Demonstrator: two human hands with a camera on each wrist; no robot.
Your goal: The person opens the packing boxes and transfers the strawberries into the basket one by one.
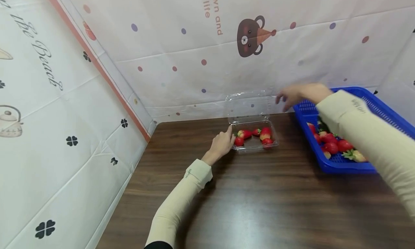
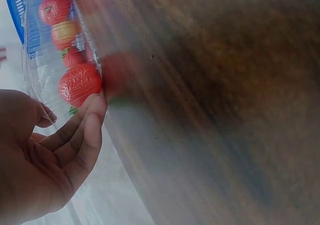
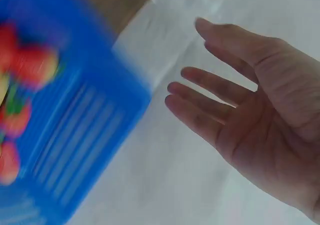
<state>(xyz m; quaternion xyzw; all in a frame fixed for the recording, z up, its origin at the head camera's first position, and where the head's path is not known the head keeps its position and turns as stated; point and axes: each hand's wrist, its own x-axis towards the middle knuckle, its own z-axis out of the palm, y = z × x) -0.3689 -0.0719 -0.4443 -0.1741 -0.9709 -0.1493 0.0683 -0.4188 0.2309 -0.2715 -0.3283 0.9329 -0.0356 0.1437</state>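
An open clear plastic clamshell box [image 1: 254,148] stands by the wall with several strawberries [image 1: 244,134] in it, its lid [image 1: 248,106] raised. My left hand [image 1: 222,142] holds the box at its left end. In the left wrist view, the bent fingers [image 2: 90,135] reach a strawberry [image 2: 80,85] at the box's corner, with the thumb across from them. Empty and blurred, my right hand [image 1: 296,94] is in the air between the lid and a blue basket [image 1: 337,168]. Its fingers [image 3: 200,105] are spread loosely beside the basket in the right wrist view.
More strawberries [image 1: 330,147] lie in the basket, partly hidden by my right sleeve [image 1: 366,123]. The dark wooden table [image 1: 246,198] reaches back to a printed wall sheet [image 1: 181,79]. Another sheet [image 1: 81,162] hangs at the left.
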